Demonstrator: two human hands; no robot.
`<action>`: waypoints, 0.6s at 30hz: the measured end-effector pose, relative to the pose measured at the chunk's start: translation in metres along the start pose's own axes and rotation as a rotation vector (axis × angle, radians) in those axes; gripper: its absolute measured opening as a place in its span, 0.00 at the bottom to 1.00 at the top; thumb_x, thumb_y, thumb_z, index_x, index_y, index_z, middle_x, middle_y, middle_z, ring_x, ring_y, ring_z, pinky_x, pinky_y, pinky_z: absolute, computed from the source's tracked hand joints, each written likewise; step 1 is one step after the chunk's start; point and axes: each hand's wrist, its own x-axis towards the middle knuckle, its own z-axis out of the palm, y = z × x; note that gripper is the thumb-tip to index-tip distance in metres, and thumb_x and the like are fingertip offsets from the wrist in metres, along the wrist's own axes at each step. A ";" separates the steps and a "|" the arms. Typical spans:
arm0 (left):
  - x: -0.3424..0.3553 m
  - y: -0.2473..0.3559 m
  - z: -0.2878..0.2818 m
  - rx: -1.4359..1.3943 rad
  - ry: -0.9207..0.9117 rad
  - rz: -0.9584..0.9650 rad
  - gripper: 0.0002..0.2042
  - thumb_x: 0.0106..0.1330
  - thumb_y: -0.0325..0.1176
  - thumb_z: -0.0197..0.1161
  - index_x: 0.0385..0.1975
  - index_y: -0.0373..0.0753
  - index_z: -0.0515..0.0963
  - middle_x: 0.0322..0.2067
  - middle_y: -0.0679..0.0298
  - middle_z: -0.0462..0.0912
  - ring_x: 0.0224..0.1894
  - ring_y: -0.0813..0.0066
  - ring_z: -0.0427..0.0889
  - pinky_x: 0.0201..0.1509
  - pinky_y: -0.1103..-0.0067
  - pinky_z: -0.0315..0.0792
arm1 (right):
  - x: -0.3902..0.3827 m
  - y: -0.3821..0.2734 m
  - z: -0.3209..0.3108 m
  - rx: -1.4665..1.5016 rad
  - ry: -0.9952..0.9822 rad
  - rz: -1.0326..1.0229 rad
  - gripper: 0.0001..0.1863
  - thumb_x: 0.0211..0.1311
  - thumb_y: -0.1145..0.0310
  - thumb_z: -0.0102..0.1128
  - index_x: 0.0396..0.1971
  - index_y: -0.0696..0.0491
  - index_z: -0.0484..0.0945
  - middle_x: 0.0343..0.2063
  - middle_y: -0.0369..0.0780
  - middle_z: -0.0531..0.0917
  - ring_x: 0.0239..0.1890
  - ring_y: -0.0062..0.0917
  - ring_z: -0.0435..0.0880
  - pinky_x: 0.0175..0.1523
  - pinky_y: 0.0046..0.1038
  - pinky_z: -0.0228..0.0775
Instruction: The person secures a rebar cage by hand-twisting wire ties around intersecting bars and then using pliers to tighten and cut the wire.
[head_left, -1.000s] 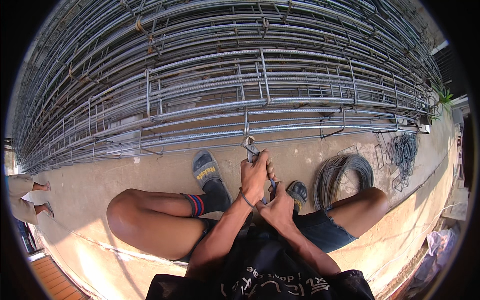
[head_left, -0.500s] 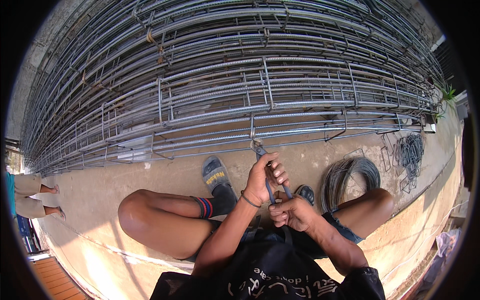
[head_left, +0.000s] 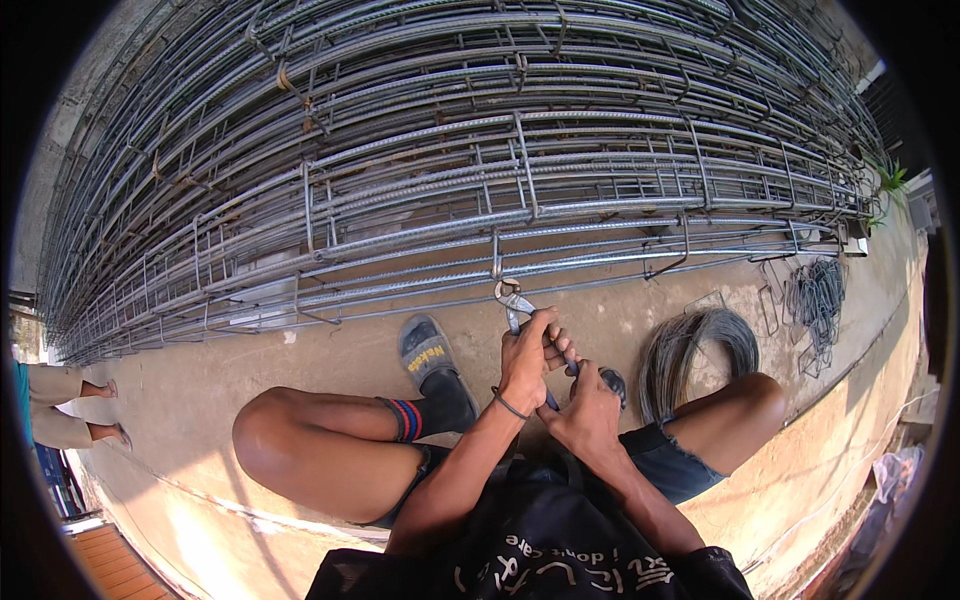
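A pair of steel pincers point(head_left: 513, 298) reaches up from my hands, its jaws at a stirrup corner on the nearest rebar cage point(head_left: 420, 275). Whether wire sits between the jaws is too small to tell. My left hand point(head_left: 530, 360) is closed round the upper part of the handles. Lower down and to its right, my right hand point(head_left: 588, 410) grips the handle ends, thumb pointing up. My fingers hide part of both handles.
Stacked rebar cages point(head_left: 400, 130) span the far side. To the right lie a coil of wire point(head_left: 690, 360) and a heap of bent stirrups point(head_left: 815, 300). My sandalled foot point(head_left: 430, 355) rests before the cage. Another person's legs point(head_left: 75, 400) show at far left.
The pincers' jaws have turned, now showing their rounded opening broadside. My right hand has rolled over and its thumb has come up; the left hand stays on the handles.
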 end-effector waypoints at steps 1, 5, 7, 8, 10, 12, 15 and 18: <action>-0.001 0.004 -0.003 -0.034 -0.069 -0.066 0.15 0.60 0.41 0.64 0.20 0.41 0.68 0.17 0.64 0.71 0.21 0.70 0.75 0.31 0.72 0.75 | 0.001 0.001 -0.013 -0.020 0.023 0.014 0.28 0.42 0.65 0.73 0.41 0.61 0.69 0.28 0.50 0.81 0.30 0.43 0.83 0.35 0.39 0.74; -0.002 0.012 -0.011 -0.277 -0.342 -0.246 0.16 0.60 0.43 0.61 0.16 0.46 0.64 0.15 0.67 0.68 0.20 0.70 0.71 0.34 0.71 0.72 | 0.010 0.013 -0.038 0.835 -0.634 0.147 0.21 0.56 0.63 0.68 0.41 0.61 0.72 0.30 0.41 0.82 0.31 0.27 0.81 0.37 0.28 0.72; -0.001 0.015 -0.014 -0.241 -0.354 -0.253 0.16 0.61 0.43 0.60 0.16 0.46 0.64 0.15 0.68 0.68 0.20 0.70 0.71 0.34 0.71 0.72 | 0.015 0.017 -0.031 1.514 -1.027 0.519 0.15 0.58 0.69 0.63 0.41 0.60 0.71 0.30 0.42 0.81 0.29 0.25 0.79 0.36 0.25 0.70; -0.002 0.016 -0.015 -0.202 -0.314 -0.262 0.16 0.61 0.43 0.60 0.15 0.47 0.63 0.15 0.68 0.68 0.20 0.70 0.70 0.34 0.71 0.71 | 0.014 0.015 -0.023 1.560 -1.075 0.559 0.13 0.56 0.74 0.61 0.40 0.58 0.70 0.27 0.39 0.79 0.24 0.22 0.74 0.32 0.21 0.65; -0.002 0.017 -0.016 -0.199 -0.336 -0.260 0.16 0.61 0.43 0.58 0.15 0.48 0.64 0.14 0.69 0.68 0.19 0.70 0.71 0.34 0.72 0.71 | 0.014 0.016 -0.015 1.632 -1.098 0.589 0.14 0.54 0.76 0.61 0.40 0.57 0.70 0.25 0.38 0.77 0.22 0.21 0.72 0.30 0.19 0.62; -0.002 0.018 -0.016 -0.185 -0.321 -0.271 0.16 0.62 0.43 0.57 0.14 0.48 0.64 0.13 0.69 0.67 0.19 0.70 0.71 0.34 0.73 0.71 | 0.011 0.016 -0.011 1.626 -0.999 0.627 0.16 0.47 0.78 0.61 0.38 0.55 0.70 0.21 0.34 0.71 0.18 0.17 0.65 0.26 0.17 0.54; -0.005 0.015 -0.011 -0.196 -0.281 -0.283 0.13 0.61 0.45 0.58 0.20 0.45 0.71 0.17 0.67 0.73 0.22 0.68 0.75 0.36 0.70 0.73 | 0.004 0.016 -0.009 1.019 -0.732 0.425 0.14 0.43 0.78 0.60 0.33 0.54 0.71 0.18 0.33 0.70 0.18 0.18 0.66 0.25 0.20 0.54; -0.008 0.007 0.002 0.106 0.043 0.043 0.16 0.59 0.44 0.65 0.39 0.38 0.74 0.28 0.61 0.80 0.32 0.68 0.82 0.40 0.72 0.77 | 0.005 0.011 0.000 0.345 -0.239 0.119 0.16 0.36 0.76 0.60 0.30 0.58 0.70 0.17 0.41 0.75 0.18 0.34 0.74 0.24 0.32 0.62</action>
